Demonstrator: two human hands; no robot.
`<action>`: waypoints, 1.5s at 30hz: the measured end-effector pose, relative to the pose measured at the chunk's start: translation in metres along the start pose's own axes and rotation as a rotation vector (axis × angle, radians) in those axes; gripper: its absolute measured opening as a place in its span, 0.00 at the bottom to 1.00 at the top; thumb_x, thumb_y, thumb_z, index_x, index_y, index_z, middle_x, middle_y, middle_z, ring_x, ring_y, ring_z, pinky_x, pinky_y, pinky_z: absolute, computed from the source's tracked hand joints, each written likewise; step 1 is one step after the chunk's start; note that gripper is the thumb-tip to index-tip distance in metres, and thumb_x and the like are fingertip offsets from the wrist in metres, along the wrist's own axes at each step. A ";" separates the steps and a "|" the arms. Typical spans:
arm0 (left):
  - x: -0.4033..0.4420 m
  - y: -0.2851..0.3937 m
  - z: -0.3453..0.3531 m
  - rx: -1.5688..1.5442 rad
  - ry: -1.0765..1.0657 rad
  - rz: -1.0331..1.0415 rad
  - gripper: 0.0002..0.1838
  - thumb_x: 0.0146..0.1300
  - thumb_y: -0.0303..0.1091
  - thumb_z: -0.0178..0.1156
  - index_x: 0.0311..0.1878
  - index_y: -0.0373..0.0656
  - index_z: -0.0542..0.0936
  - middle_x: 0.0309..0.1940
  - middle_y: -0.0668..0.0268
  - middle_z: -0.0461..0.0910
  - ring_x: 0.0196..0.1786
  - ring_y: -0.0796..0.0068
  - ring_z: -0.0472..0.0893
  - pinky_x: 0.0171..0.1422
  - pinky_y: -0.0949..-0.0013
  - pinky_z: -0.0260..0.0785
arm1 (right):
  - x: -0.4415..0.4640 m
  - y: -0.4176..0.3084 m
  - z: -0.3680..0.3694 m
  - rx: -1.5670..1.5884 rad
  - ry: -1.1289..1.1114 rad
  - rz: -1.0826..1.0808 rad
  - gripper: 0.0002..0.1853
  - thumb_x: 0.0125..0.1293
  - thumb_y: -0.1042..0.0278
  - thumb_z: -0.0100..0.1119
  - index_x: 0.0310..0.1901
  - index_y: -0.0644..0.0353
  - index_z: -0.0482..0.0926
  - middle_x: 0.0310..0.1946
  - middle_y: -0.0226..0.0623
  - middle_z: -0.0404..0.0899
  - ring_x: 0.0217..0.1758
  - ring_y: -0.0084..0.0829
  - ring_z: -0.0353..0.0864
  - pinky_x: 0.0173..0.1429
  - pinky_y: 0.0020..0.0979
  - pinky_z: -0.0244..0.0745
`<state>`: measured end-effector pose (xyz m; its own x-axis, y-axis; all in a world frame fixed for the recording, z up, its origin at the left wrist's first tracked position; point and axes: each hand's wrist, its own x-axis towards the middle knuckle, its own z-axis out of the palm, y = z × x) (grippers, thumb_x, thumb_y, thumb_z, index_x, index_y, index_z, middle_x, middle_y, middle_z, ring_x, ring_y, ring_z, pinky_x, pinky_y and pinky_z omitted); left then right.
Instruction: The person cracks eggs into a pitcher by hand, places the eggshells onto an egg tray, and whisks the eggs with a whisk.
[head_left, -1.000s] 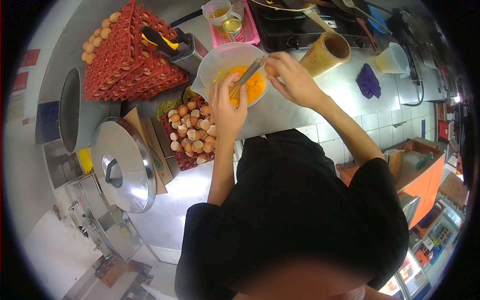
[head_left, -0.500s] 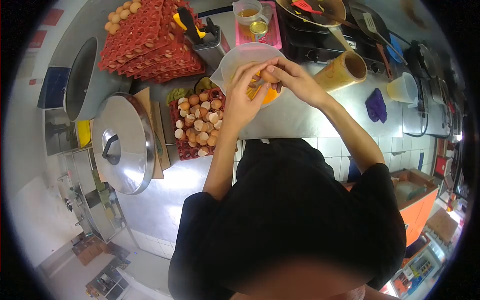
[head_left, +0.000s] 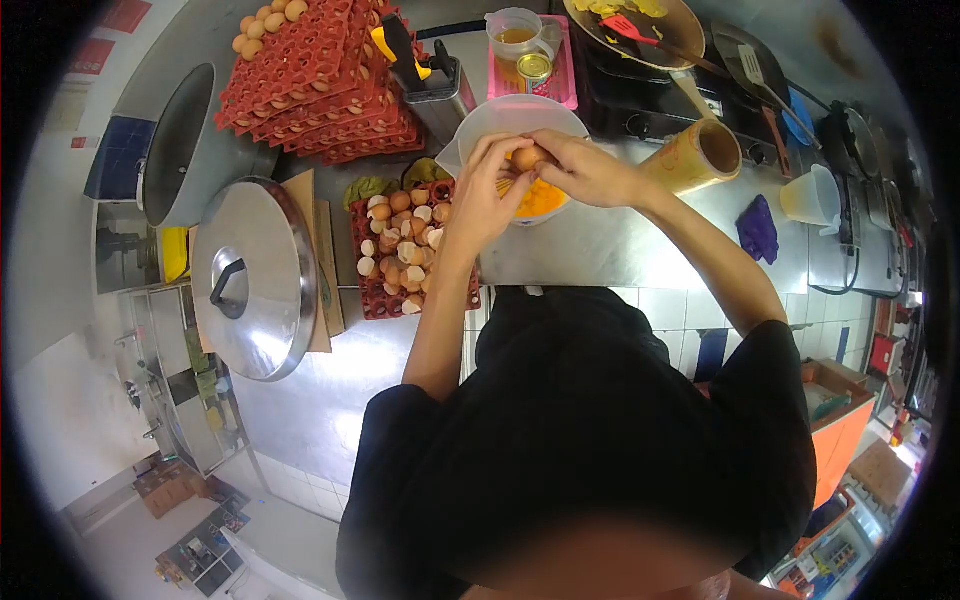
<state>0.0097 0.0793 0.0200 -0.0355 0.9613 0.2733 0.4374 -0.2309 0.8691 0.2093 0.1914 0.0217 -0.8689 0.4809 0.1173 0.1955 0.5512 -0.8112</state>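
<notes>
A brown egg point(head_left: 527, 158) is held between the fingertips of both hands, above a translucent plastic jug-like bowl point(head_left: 522, 108). My left hand point(head_left: 487, 200) curls around it from the left, fingers bent and thumb pointing towards the egg. From the right, my right hand point(head_left: 590, 172) pinches the egg with its fingers and thumb. Orange-yellow yolks point(head_left: 541, 201) show in the bowl beneath, partly covered by the hands. Left of the bowl, a red egg tray point(head_left: 376, 303) carries many broken eggshells point(head_left: 410, 253).
Stacked red trays point(head_left: 300, 85) with eggs stand at back left, beside a utensil holder point(head_left: 442, 105). A large steel lid point(head_left: 255, 280) leans at left. Behind are a measuring jug point(head_left: 517, 35) and a frying pan point(head_left: 640, 50). At right lie a roll point(head_left: 690, 160) and a purple cloth point(head_left: 758, 230).
The egg has shifted left relative to the bowl, from the right hand's fingers to between both hands. The whole view has moved slightly.
</notes>
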 end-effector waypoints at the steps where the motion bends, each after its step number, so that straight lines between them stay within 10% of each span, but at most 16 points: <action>1: 0.000 -0.002 0.001 0.024 -0.002 0.009 0.23 0.71 0.22 0.72 0.69 0.41 0.83 0.69 0.57 0.80 0.60 0.60 0.90 0.64 0.61 0.87 | 0.001 0.000 0.001 -0.005 -0.009 0.008 0.24 0.81 0.65 0.55 0.71 0.71 0.73 0.63 0.62 0.82 0.69 0.59 0.83 0.76 0.51 0.77; 15: 0.003 -0.012 0.009 0.072 0.044 0.015 0.21 0.64 0.21 0.71 0.61 0.38 0.83 0.61 0.56 0.83 0.52 0.60 0.92 0.59 0.61 0.88 | 0.003 0.001 0.004 0.032 -0.092 0.015 0.19 0.80 0.70 0.52 0.65 0.71 0.73 0.60 0.58 0.80 0.67 0.60 0.82 0.75 0.52 0.75; 30: 0.006 -0.006 -0.003 0.538 0.148 0.154 0.17 0.68 0.27 0.72 0.59 0.43 0.86 0.61 0.58 0.85 0.55 0.52 0.91 0.57 0.56 0.86 | -0.003 -0.008 -0.013 -0.957 0.218 -0.213 0.29 0.70 0.75 0.64 0.74 0.63 0.79 0.67 0.38 0.83 0.66 0.46 0.84 0.69 0.45 0.83; 37: -0.021 0.007 -0.011 -0.074 0.309 -0.105 0.20 0.73 0.34 0.76 0.64 0.41 0.84 0.62 0.55 0.90 0.58 0.64 0.92 0.59 0.58 0.84 | 0.018 -0.042 0.009 0.044 0.160 0.029 0.31 0.71 0.80 0.71 0.75 0.58 0.79 0.67 0.41 0.85 0.65 0.37 0.87 0.67 0.37 0.82; 45: -0.152 -0.020 -0.068 -0.381 0.626 -0.420 0.18 0.81 0.32 0.70 0.68 0.38 0.82 0.55 0.61 0.90 0.56 0.73 0.91 0.62 0.65 0.85 | 0.076 -0.083 0.141 0.134 -0.077 -0.187 0.30 0.70 0.76 0.72 0.73 0.54 0.79 0.59 0.45 0.83 0.62 0.49 0.87 0.64 0.44 0.85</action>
<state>-0.0551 -0.0725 -0.0107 -0.6680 0.7438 -0.0235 -0.0528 -0.0159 0.9985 0.0632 0.0863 0.0174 -0.9174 0.3230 0.2325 -0.0292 0.5280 -0.8488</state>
